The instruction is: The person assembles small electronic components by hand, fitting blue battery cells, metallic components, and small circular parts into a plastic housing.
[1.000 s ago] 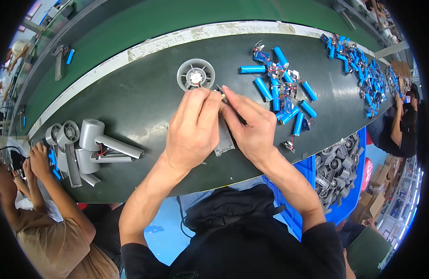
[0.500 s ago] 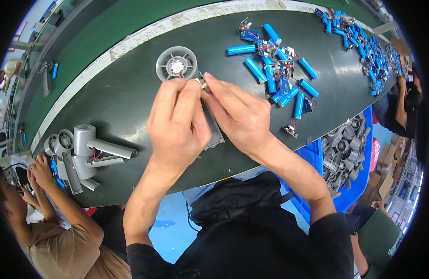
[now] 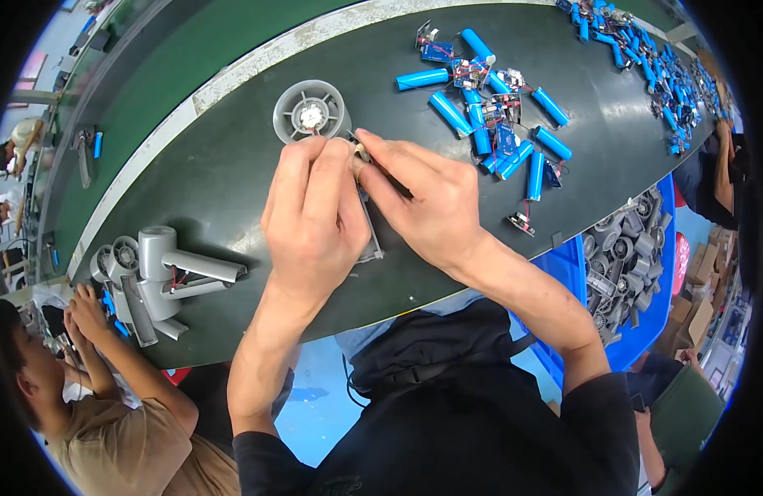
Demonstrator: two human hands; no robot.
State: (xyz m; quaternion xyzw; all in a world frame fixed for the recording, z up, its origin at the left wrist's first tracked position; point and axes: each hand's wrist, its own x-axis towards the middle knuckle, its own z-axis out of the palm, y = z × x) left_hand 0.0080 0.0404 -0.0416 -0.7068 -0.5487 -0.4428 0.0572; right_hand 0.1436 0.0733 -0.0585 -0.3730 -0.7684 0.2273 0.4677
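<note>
A grey round fan housing [image 3: 312,111] with a white-centred hub lies just beyond my hands, its open end facing up. Its grey handle shell [image 3: 370,240] runs back beneath my fingers and is mostly hidden. My left hand [image 3: 319,217] is closed in a pinch over the joint of housing and handle; its fingertips hide what they hold. Against them my right hand [image 3: 427,198] pinches a small pale part [image 3: 361,154] between thumb and index finger; the part is too small to identify. The fingertips of both hands meet there.
Blue cylindrical batteries [image 3: 478,121] wired to circuit boards lie scattered to the right, with a bigger heap [image 3: 637,54] farther off. Grey housings [image 3: 156,256] stand at left beside a co-worker's hands [image 3: 88,312]. A blue bin [image 3: 664,281] of grey housings sits at right.
Both hands stay pinched together at the same spot on the housing, with the right fingers slightly shifted around the small part. The whole view has shifted a little.
</note>
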